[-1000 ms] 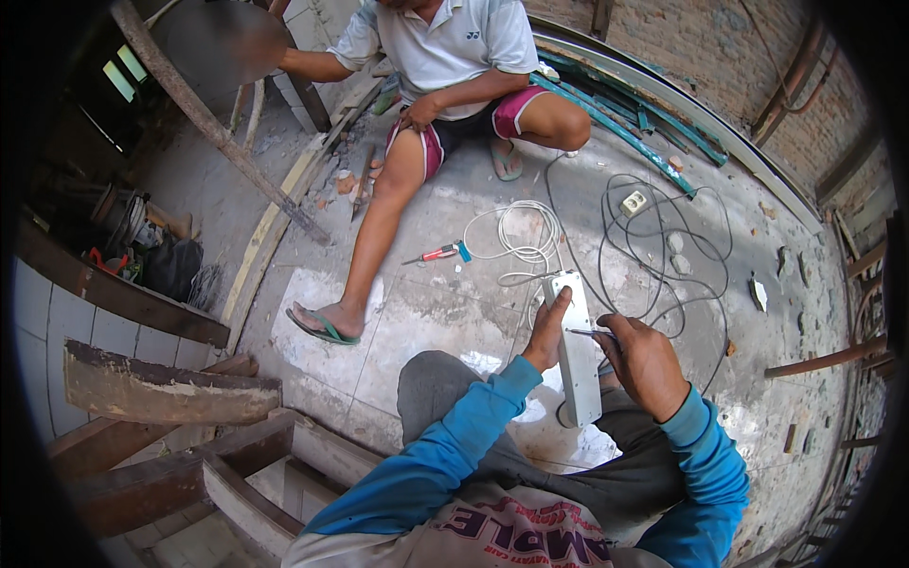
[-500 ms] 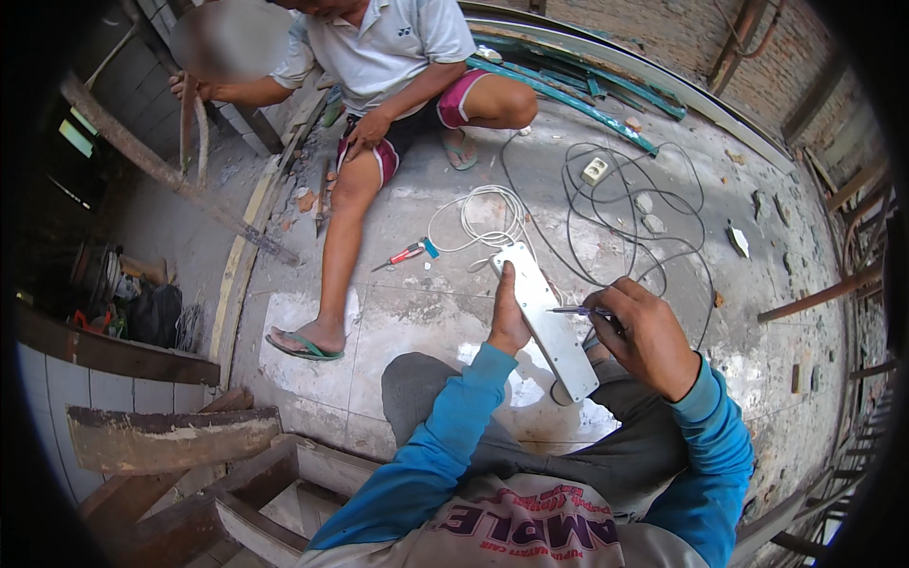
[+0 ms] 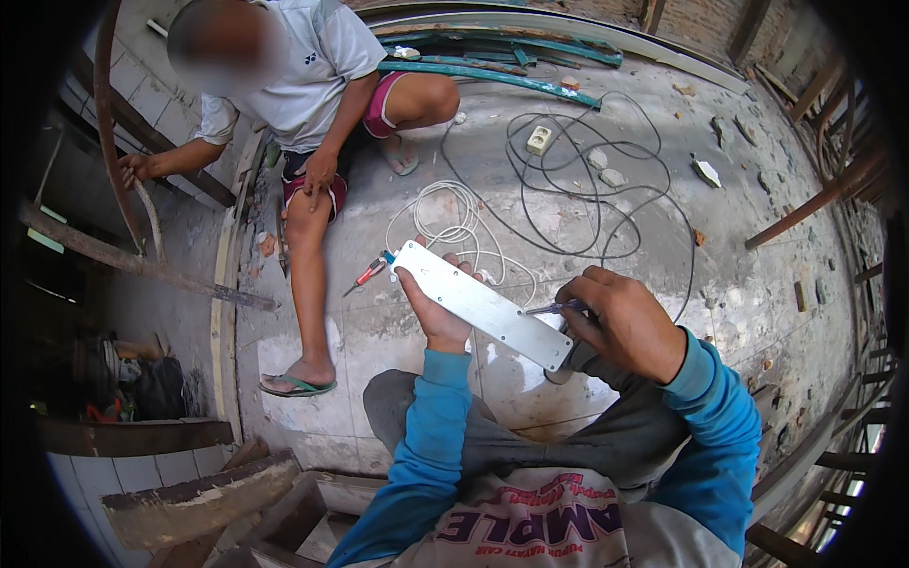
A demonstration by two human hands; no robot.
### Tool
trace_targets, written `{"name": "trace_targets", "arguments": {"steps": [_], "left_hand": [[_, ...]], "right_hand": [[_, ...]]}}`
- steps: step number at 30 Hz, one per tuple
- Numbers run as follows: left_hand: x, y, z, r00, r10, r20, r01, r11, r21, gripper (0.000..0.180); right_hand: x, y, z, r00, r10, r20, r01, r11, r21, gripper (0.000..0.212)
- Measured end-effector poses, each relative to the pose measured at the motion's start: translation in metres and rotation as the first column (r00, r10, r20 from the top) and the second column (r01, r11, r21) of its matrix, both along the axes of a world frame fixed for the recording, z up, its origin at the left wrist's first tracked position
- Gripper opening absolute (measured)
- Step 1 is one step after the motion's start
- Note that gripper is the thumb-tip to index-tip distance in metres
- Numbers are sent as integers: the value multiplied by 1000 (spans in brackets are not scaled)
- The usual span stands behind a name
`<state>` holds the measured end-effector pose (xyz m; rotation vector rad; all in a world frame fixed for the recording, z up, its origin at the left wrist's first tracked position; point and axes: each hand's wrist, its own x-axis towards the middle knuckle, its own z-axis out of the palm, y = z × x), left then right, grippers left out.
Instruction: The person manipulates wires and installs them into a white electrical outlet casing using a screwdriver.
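Note:
A long white power strip (image 3: 478, 305) lies back side up in my left hand (image 3: 437, 320), with small screws along its edges. My left thumb rests on its face, and the fingers wrap under and round its far side. In my right hand (image 3: 623, 320) a small screwdriver (image 3: 543, 310) with a dark purplish handle is pinched between thumb and fingers. Its tip is at a screw on the strip's far long edge, towards the right end. My palm hides part of the handle. A coiled white cable (image 3: 461, 213) lies on the floor just beyond the strip.
A red-handled tool (image 3: 371, 272) lies left of the strip. Beyond are a tangled black cable (image 3: 597, 222), a cream double socket (image 3: 539, 140) and green metal bars (image 3: 492, 76). Another person (image 3: 308, 85) sits at the far left, one leg stretched towards me. Rubble lies to the right.
The power strip has turned flatter, its far end swinging left with my left hand. The screwdriver tip has shifted slightly left on the strip. The whole view has also shifted.

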<state>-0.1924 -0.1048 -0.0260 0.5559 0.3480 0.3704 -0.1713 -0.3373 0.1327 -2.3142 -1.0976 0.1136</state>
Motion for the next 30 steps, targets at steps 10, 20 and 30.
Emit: {"name": "trace_targets", "arguments": {"steps": [10,20,30], "left_hand": [[1,2,-8,995,-33,93,33,999,2,75],[-1,-2,-3,989,-3,146,0,1000,19,66],[-2,-2,-11,985,-32,171,-18,960,279,79]], "right_hand": [[0,4,-10,999,-6,42,6,1000,-12,13],[2,15,-34,999,-11,45,14,998,-62,12],[9,19,-61,965,-126,-232,59,960,-273,25]]}}
